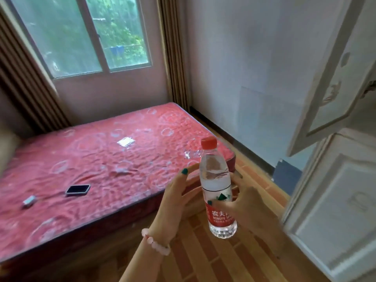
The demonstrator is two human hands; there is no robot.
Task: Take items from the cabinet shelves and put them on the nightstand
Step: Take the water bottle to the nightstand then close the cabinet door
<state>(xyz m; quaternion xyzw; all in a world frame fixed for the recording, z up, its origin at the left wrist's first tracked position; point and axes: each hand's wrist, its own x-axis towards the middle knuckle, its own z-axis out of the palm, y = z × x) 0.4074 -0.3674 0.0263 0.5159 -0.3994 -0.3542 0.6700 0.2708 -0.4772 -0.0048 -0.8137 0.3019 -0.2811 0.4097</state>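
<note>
A clear water bottle (217, 188) with a red cap and red label stands upright in the air over the wooden floor. My right hand (252, 210) grips it at the label, thumb across the front and fingers behind. My left hand (175, 200), with a pink bead bracelet on the wrist, is just left of the bottle, its fingers straight and reaching toward the bottle's side; whether they touch is unclear. The white cabinet (337, 212) is close on the right, and one upper door (325, 88) hangs open. No nightstand is in view.
A bed with a red mattress (97, 163) fills the left and centre. On it lie a dark phone (78, 189), a small grey box (29, 201) and a plastic packet (126, 142). A strip of wooden floor (215, 259) runs between bed and cabinet.
</note>
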